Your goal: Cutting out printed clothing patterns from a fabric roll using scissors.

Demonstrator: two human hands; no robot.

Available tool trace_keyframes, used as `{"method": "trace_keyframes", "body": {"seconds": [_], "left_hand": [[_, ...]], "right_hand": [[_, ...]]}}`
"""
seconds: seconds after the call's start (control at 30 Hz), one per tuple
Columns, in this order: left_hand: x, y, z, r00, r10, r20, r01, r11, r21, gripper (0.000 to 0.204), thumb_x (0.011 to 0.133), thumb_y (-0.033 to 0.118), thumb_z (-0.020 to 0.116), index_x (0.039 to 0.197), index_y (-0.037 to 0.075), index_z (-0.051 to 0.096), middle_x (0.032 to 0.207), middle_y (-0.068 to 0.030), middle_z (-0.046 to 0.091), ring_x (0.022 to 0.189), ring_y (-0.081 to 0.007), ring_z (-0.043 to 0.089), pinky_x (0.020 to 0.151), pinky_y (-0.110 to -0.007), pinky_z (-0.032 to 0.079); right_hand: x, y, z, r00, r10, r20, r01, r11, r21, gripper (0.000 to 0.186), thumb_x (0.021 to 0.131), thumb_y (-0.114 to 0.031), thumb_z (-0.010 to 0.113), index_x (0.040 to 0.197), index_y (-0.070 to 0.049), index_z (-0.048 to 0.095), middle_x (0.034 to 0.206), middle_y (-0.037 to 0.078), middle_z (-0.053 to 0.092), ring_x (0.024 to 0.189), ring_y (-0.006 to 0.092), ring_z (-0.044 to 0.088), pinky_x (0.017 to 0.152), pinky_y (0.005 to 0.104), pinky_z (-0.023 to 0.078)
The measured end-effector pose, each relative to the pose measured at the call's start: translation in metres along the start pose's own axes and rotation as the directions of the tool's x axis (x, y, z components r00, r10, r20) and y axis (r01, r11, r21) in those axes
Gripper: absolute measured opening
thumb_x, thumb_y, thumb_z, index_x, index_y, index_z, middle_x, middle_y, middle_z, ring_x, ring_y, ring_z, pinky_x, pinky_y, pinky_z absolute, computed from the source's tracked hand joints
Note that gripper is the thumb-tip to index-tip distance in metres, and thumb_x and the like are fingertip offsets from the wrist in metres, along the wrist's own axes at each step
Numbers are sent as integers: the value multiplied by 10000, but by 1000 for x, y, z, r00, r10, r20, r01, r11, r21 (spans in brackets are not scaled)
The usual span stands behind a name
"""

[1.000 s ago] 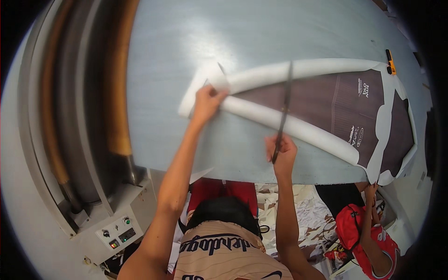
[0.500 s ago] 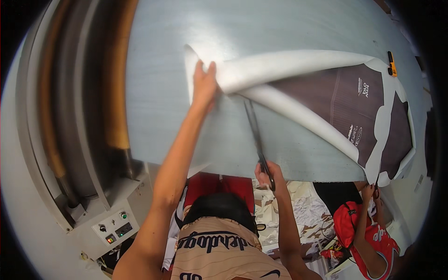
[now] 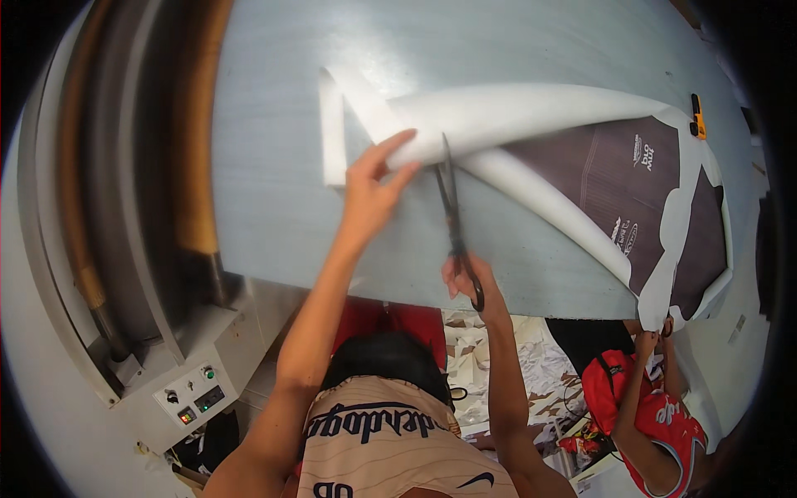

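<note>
A large white sheet (image 3: 531, 112) with a dark brown printed area (image 3: 614, 178) lies folded over on a pale grey table (image 3: 274, 166). My left hand (image 3: 371, 195) grips the folded white edge near the table's middle, fingers stretched along it. My right hand (image 3: 470, 282) holds long black scissors (image 3: 451, 207) by the handles at the table's near edge. The blades point away from me and reach the white fold just right of my left fingers. A loose narrow white strip (image 3: 332, 133) lies left of my left hand.
An orange utility knife (image 3: 697, 116) lies at the table's far right. A person in a red shirt (image 3: 656, 415) at lower right holds the sheet's corner (image 3: 656, 307). A machine with rollers (image 3: 191, 166) and a control panel (image 3: 189, 397) stands on the left. Paper scraps (image 3: 531, 373) cover the floor.
My left hand moved right and toward me along the fold, leaving a white strip behind. The scissors swung upright and their blades now meet the fold.
</note>
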State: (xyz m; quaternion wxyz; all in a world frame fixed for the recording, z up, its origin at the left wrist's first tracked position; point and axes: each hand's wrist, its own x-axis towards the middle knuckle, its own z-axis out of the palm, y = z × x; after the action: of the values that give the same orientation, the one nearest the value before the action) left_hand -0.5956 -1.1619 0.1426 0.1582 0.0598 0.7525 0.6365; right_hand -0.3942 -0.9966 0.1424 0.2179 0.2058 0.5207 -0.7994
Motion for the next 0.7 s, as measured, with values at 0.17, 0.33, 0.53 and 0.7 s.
{"method": "trace_keyframes", "body": {"seconds": [0.17, 0.33, 0.53, 0.7], "left_hand": [[-1, 3, -5, 982, -186, -4, 185, 978, -99, 364, 972, 124, 711, 1336, 105, 691, 904, 36, 659, 665, -23, 463, 593, -192, 389], [0, 14, -9, 955, -294, 27, 294, 939, -177, 436, 979, 127, 706, 1407, 99, 629, 1029, -9, 686, 808, -58, 604, 683, -198, 470], [-5, 28, 25, 990, 64, 126, -70, 996, 46, 682, 923, 96, 759, 1541, 91, 470, 1511, -164, 534, 1370, -253, 524, 1091, -404, 482], [13, 20, -22, 998, -60, 14, 60, 998, 13, 605, 973, 20, 686, 1530, 11, 449, 1454, -173, 555, 1250, -261, 609, 968, -357, 570]], "right_hand": [[-20, 2, -6, 1000, 22, 22, -21, 999, -47, 514, 935, -540, 695, 990, -41, 583, 843, 18, 567, 691, 104, 543, 630, 260, 446], [-22, 5, -1, 998, 29, 55, -30, 999, 33, 559, 916, -574, 716, 1012, -42, 572, 839, 12, 554, 694, 96, 535, 626, 256, 447], [-40, 20, -18, 999, 40, -23, -31, 957, 288, 391, 1002, -423, 636, 1013, -35, 580, 834, 18, 588, 710, 91, 573, 624, 246, 471], [-43, 15, 15, 982, 178, -63, -159, 960, 232, 347, 1050, -387, 569, 984, -46, 581, 750, -6, 597, 697, 73, 601, 603, 248, 466]]}}
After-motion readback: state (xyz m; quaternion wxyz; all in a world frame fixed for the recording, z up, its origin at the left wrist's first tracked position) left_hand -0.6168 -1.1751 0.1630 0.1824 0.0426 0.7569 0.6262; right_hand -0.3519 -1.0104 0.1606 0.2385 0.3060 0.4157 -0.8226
